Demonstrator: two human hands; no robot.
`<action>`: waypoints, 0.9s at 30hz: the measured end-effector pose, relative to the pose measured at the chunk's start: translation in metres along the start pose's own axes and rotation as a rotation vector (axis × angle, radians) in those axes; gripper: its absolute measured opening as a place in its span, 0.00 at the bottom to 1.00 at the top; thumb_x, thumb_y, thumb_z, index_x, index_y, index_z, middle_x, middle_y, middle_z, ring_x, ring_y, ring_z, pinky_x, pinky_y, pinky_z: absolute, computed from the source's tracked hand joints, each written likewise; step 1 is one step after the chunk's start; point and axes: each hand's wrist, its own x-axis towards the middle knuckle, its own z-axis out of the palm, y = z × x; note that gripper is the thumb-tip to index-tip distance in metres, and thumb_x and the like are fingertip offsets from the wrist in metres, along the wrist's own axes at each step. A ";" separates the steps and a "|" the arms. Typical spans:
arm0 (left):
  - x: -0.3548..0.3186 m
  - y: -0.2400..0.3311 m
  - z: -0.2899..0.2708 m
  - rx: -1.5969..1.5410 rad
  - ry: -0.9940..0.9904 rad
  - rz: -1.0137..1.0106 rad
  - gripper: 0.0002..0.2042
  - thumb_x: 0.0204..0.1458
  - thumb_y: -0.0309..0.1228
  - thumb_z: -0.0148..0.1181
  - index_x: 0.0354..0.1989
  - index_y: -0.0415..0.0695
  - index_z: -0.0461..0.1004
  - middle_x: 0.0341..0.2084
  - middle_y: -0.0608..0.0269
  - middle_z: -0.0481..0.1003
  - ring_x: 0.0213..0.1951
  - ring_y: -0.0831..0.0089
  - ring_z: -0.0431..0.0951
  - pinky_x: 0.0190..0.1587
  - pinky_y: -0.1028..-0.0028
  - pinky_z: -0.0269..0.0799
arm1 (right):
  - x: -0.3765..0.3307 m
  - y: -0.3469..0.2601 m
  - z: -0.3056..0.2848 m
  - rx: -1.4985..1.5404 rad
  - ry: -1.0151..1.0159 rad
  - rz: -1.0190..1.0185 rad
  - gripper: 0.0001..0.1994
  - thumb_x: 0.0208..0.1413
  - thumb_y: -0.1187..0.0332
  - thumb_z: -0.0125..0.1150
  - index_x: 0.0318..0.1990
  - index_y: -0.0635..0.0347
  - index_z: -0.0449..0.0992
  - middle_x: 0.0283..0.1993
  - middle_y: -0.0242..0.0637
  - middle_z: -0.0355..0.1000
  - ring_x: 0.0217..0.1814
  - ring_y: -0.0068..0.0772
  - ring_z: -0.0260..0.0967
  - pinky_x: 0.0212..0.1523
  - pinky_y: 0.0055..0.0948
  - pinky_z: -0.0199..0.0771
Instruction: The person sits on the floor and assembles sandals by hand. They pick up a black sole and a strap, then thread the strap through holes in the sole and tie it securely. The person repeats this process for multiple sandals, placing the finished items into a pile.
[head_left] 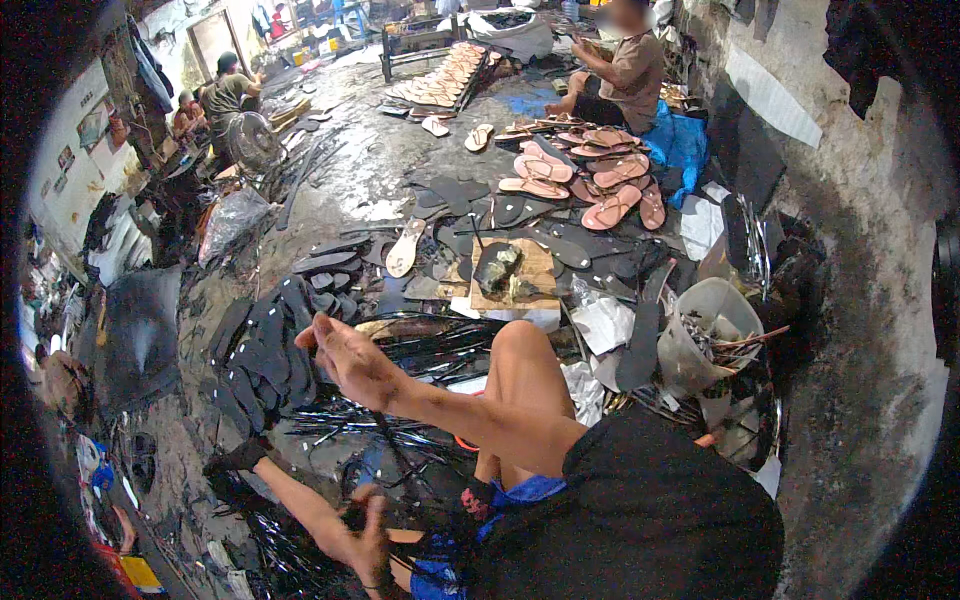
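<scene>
My right hand reaches out to the left over black sole pieces, its fingers curled together. Whatever they may pinch is too small or hidden to make out. Low in the view, my left hand is by my leg, its fingers bent around a small dark thing whose kind I cannot tell. Between the two hands, dark narrow strips lie in a loose spread. More shiny black strips are bundled just beyond my right hand.
A wooden board bearing a dark container lies past my knee. Right of it stands a white bucket of scraps. Pink sandals are piled near a seated person; rows of tan sandals lie farther back. A fan stands far left.
</scene>
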 end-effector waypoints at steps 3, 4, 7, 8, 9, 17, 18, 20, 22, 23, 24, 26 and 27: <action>0.042 0.002 -0.016 -0.489 0.029 -0.247 0.09 0.57 0.30 0.63 0.38 0.36 0.75 0.31 0.61 0.77 0.27 0.74 0.74 0.30 0.70 0.72 | -0.015 0.017 0.005 -0.296 -0.193 -0.323 0.21 0.72 0.54 0.38 0.43 0.61 0.74 0.31 0.31 0.67 0.32 0.26 0.63 0.37 0.29 0.68; 0.052 0.030 -0.018 -0.502 0.043 -0.215 0.12 0.56 0.30 0.63 0.43 0.35 0.74 0.34 0.60 0.77 0.29 0.75 0.75 0.30 0.72 0.72 | -0.031 0.006 0.016 -0.342 -0.345 -0.043 0.19 0.71 0.56 0.39 0.43 0.62 0.74 0.36 0.36 0.72 0.40 0.33 0.69 0.46 0.36 0.71; 0.060 0.079 -0.004 -0.475 0.081 -0.102 0.23 0.55 0.27 0.64 0.59 0.33 0.69 0.40 0.55 0.79 0.35 0.77 0.78 0.33 0.80 0.72 | -0.066 0.021 0.041 -0.382 -0.269 -0.292 0.13 0.69 0.63 0.46 0.45 0.62 0.73 0.41 0.42 0.77 0.45 0.38 0.74 0.48 0.36 0.72; 0.059 0.093 -0.002 -0.418 0.062 -0.064 0.25 0.54 0.29 0.64 0.60 0.33 0.66 0.42 0.56 0.79 0.35 0.79 0.77 0.30 0.81 0.72 | -0.074 0.012 0.049 -0.393 -0.192 -0.353 0.11 0.68 0.65 0.48 0.46 0.63 0.73 0.42 0.43 0.78 0.46 0.38 0.76 0.48 0.34 0.73; 0.061 0.084 -0.009 -0.436 0.011 -0.146 0.29 0.54 0.28 0.66 0.62 0.36 0.60 0.40 0.56 0.79 0.32 0.79 0.77 0.26 0.82 0.70 | -0.075 0.009 0.052 -0.282 -0.172 -0.243 0.11 0.69 0.66 0.47 0.45 0.64 0.73 0.41 0.40 0.76 0.43 0.31 0.74 0.43 0.30 0.73; 0.062 0.092 -0.027 -0.565 0.233 -0.126 0.28 0.57 0.26 0.63 0.66 0.44 0.60 0.29 0.63 0.80 0.18 0.88 0.67 0.18 0.86 0.60 | -0.067 0.019 0.013 -0.604 0.197 -0.353 0.20 0.71 0.58 0.45 0.27 0.59 0.70 0.21 0.28 0.65 0.18 0.17 0.58 0.20 0.21 0.58; 0.064 0.092 -0.032 -0.518 0.275 -0.056 0.25 0.58 0.27 0.63 0.64 0.45 0.64 0.29 0.64 0.80 0.17 0.89 0.66 0.18 0.86 0.60 | -0.054 0.014 -0.006 -0.593 0.282 -0.228 0.26 0.72 0.50 0.36 0.27 0.57 0.69 0.19 0.23 0.56 0.17 0.14 0.49 0.17 0.20 0.49; 0.065 0.080 -0.035 -0.494 0.257 0.009 0.20 0.58 0.27 0.63 0.59 0.44 0.70 0.28 0.66 0.80 0.18 0.91 0.65 0.18 0.86 0.59 | -0.049 0.005 -0.025 -0.480 0.117 -0.041 0.25 0.71 0.52 0.33 0.40 0.62 0.74 0.30 0.29 0.64 0.30 0.20 0.58 0.32 0.24 0.59; 0.063 0.077 -0.030 -0.460 0.202 0.005 0.20 0.57 0.27 0.64 0.58 0.43 0.71 0.28 0.66 0.80 0.18 0.91 0.65 0.19 0.86 0.58 | -0.050 -0.003 -0.029 -0.461 -0.033 0.091 0.22 0.69 0.56 0.37 0.49 0.64 0.75 0.37 0.32 0.69 0.36 0.22 0.63 0.40 0.24 0.64; 0.062 0.076 -0.028 -0.468 0.165 0.006 0.20 0.56 0.27 0.66 0.57 0.41 0.71 0.29 0.66 0.80 0.20 0.90 0.67 0.20 0.86 0.59 | -0.055 -0.001 -0.013 -0.528 -0.120 0.049 0.19 0.68 0.60 0.41 0.52 0.65 0.73 0.38 0.32 0.69 0.37 0.21 0.64 0.41 0.23 0.65; 0.059 0.076 -0.026 -0.408 0.166 -0.027 0.18 0.56 0.28 0.66 0.54 0.41 0.73 0.28 0.67 0.80 0.20 0.90 0.67 0.21 0.86 0.60 | -0.059 0.002 0.000 -0.577 -0.182 -0.006 0.18 0.67 0.63 0.46 0.56 0.65 0.72 0.39 0.32 0.70 0.37 0.20 0.65 0.41 0.21 0.66; 0.060 0.077 -0.015 -0.333 0.146 -0.081 0.15 0.55 0.30 0.67 0.50 0.41 0.77 0.27 0.68 0.80 0.21 0.89 0.68 0.22 0.84 0.60 | -0.062 0.004 0.021 -0.501 -0.168 -0.101 0.20 0.64 0.69 0.57 0.62 0.66 0.68 0.33 0.27 0.70 0.30 0.16 0.66 0.35 0.16 0.68; 0.061 0.081 -0.012 -0.334 0.179 -0.106 0.15 0.52 0.29 0.69 0.47 0.39 0.79 0.27 0.70 0.79 0.22 0.88 0.69 0.22 0.84 0.61 | -0.064 0.004 0.027 -0.438 -0.152 -0.042 0.20 0.62 0.72 0.59 0.61 0.65 0.70 0.35 0.29 0.72 0.33 0.17 0.69 0.37 0.17 0.69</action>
